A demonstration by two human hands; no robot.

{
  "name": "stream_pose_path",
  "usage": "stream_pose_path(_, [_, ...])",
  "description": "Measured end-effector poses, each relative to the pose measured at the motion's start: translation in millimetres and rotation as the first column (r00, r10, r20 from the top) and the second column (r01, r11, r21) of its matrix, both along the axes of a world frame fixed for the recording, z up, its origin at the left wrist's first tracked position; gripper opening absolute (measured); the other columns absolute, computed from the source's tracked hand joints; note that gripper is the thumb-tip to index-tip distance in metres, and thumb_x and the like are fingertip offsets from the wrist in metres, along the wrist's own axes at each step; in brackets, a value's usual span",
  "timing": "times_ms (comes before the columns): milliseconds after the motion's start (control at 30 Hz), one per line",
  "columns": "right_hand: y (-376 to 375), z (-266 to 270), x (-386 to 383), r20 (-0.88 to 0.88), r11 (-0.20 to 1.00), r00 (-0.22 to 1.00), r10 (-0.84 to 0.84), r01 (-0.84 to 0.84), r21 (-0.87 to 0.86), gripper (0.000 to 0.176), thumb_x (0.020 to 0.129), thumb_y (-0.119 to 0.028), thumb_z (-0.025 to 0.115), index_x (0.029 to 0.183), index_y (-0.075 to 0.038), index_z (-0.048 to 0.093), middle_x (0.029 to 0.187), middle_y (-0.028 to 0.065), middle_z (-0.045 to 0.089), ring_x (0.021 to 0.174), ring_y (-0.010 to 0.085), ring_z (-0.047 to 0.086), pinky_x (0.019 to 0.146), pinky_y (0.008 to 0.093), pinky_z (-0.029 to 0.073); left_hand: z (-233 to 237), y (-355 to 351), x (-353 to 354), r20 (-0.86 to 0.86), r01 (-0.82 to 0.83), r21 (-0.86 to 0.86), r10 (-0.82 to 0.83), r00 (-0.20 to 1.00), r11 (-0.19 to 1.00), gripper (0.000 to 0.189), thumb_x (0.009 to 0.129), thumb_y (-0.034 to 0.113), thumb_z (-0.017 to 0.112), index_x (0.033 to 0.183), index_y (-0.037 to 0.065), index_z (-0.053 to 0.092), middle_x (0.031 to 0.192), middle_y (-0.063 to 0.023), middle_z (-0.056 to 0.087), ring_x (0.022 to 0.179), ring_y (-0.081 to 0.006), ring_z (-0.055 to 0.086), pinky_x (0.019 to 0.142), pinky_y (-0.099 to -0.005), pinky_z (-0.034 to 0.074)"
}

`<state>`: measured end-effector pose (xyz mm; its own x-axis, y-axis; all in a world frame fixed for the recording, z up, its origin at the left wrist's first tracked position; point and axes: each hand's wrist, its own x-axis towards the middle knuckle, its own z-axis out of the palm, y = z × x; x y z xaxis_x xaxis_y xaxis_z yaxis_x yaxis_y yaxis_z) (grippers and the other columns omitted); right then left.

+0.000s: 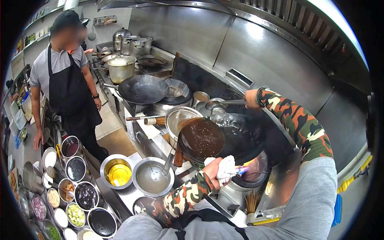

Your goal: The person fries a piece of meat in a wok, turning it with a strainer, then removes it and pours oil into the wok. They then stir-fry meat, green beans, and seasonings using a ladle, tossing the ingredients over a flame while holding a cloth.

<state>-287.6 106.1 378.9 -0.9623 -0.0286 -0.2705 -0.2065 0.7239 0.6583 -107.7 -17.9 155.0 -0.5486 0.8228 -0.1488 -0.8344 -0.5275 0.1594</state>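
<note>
Left hand [212,168] grips crumpled white cloth [227,170] on round black wok [244,140]; right hand [251,99] grasps steel ladle [224,103].

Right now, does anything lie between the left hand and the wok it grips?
Yes. A white cloth lies between the left hand and the wok rim; the hand grips through it. Nothing visible stands between the ladle in the right hand and the wok.
</note>
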Motion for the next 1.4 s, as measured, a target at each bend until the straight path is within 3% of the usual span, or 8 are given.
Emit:
stream_pose_path(267, [-5.3,-8.6,-33.0,-0.134,0.992,0.983,0.126,-0.124,0.029,0.027,0.08,-0.032,0.058,0.094,-0.01,0.066,0.09,0.012,0.065,0.089,0.0274,0.062,0.077,0.0392,0.048,1.5,9.9,-29.9,-0.003,-0.025,0.051,0.025,1.0,0.998,0.028,0.089,0.032,0.038,0.086,0.012,0.058,0.073,-0.0051,0.061,0.056,-0.0191,0.057,0.05,-0.0331,0.048])
stream_pose_path(700, [-44.0,-8.3,-47.0,-0.122,0.973,0.983,0.14,-0.113,0.203,0.027,0.08,-0.027,0.055,0.093,-0.005,0.065,0.094,0.0134,0.065,0.09,0.0278,0.062,0.077,0.0393,0.049,-8.9,16.9,-59.9,0.034,-0.041,0.321,0.032,0.999,0.946,0.025,0.087,0.031,0.045,0.089,0.01,0.059,0.075,-0.0052,0.063,0.06,-0.0199,0.062,0.048,-0.0342,0.052])
stream_pose_path(967, [-74.2,0.5,-48.2,-0.164,0.978,0.974,0.159,-0.132,0.162,0.026,0.078,-0.017,0.053,0.097,-0.004,0.064,0.1,0.0131,0.064,0.093,0.0285,0.062,0.076,0.0396,0.051,-26.0,13.3,-77.5,0.073,-0.055,0.511,0.02,0.997,0.858,0.023,0.084,0.028,0.05,0.086,0.008,0.059,0.08,-0.0105,0.062,0.065,-0.0221,0.059,0.055,-0.0341,0.049])
stream_pose_path(1000, [-79.4,1.3,-49.2,-0.197,0.983,0.969,0.146,-0.12,0.138,0.026,0.078,-0.016,0.053,0.097,-0.004,0.065,0.1,0.0125,0.064,0.092,0.0285,0.062,0.075,0.0395,0.051,-39.8,15.6,-84.1,-0.035,-0.002,0.566,0.027,0.999,0.825,0.029,0.082,0.029,0.055,0.091,0.002,0.057,0.085,-0.0138,0.06,0.068,-0.0226,0.058,0.057,-0.0338,0.048])
stream_pose_path(1133, [-103.1,9.1,-48.8,-0.229,0.977,0.956,0.184,-0.154,0.145,0.024,0.076,-0.014,0.055,0.097,-0.008,0.065,0.1,0.011,0.064,0.093,0.0285,0.062,0.075,0.0389,0.051,-58.8,21.4,-93.8,0.044,-0.003,0.633,-0.031,0.999,0.774,0.052,0.076,0.032,0.062,0.104,-0.009,0.046,0.088,-0.0152,0.055,0.077,-0.0219,0.056,0.063,-0.0317,0.046])
stream_pose_path(1233, [-117.8,12.2,-51.8,-0.269,0.976,0.944,0.191,-0.154,0.153,0.024,0.075,-0.011,0.057,0.098,-0.008,0.066,0.102,0.0101,0.064,0.094,0.0275,0.062,0.075,0.0389,0.051,-67.6,15.5,-94.4,0.182,-0.072,0.672,-0.07,0.981,0.737,0.049,0.077,0.036,0.06,0.102,-0.005,0.05,0.087,-0.0129,0.057,0.073,-0.0224,0.055,0.061,-0.032,0.046])
stream_pose_path(1267, [-127.9,17.0,-42.2,-0.275,0.976,0.943,0.186,-0.145,0.161,0.025,0.075,-0.011,0.058,0.099,-0.008,0.065,0.103,0.0098,0.064,0.095,0.0268,0.062,0.076,0.0388,0.051,-85.5,23.2,-102.8,0.105,0.005,0.773,-0.135,0.985,0.634,0.057,0.075,0.037,0.061,0.107,-0.008,0.044,0.083,-0.0097,0.052,0.068,-0.019,0.049,0.057,-0.0301,0.043])
stream_pose_path(1400, [-138.4,36.7,-5.7,-0.322,0.963,0.911,0.258,-0.217,0.157,0.023,0.077,-0.011,0.058,0.099,-0.008,0.066,0.099,0.0093,0.065,0.093,0.0253,0.063,0.074,0.0367,0.052,-151.2,48.7,-144.2,-0.215,0.194,0.794,-0.033,0.976,0.577,0.038,0.076,0.028,0.053,0.097,-0.002,0.043,0.068,-0.0033,0.037,0.058,-0.0159,0.039,0.05,-0.0287,0.036])
